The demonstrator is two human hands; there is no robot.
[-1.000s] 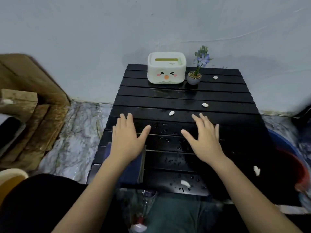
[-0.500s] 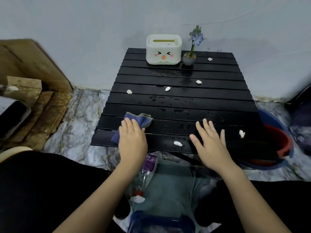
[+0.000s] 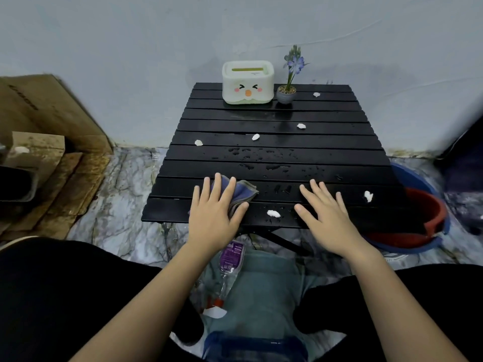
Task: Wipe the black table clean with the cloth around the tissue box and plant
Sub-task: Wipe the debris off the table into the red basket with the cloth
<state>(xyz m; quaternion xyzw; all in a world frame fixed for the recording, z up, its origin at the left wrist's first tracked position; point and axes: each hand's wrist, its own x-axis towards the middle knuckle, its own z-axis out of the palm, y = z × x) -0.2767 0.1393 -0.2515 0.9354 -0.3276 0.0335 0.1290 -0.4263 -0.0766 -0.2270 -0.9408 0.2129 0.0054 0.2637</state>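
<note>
Cloth (image 3: 241, 194): blue-grey, bunched, on the near left part of black slatted table (image 3: 277, 152); pressed flat under left hand (image 3: 215, 218), fingers straight and spread, thumb out to the right against the cloth's edge.
Right hand (image 3: 329, 215): palm down at the near edge of the table, fingers straight and slightly spread, holding nothing; whether touching the slats or just above, cannot tell.
Tissue box (image 3: 247, 83): white, cartoon face on front, upright at the far edge, left of centre.
Plant (image 3: 288, 82): small grey pot with blue flowers, just beside the box on its right.
White scraps: one between the hands (image 3: 273, 213), one right of the right hand (image 3: 368, 196), four more scattered mid-table and far right.
Water droplets (image 3: 261, 155): across the middle slats.
Red basin (image 3: 418, 220) inside a blue one, on the floor at right, partly under the table.
Cardboard (image 3: 49, 113): leaning against the wall at left.
</note>
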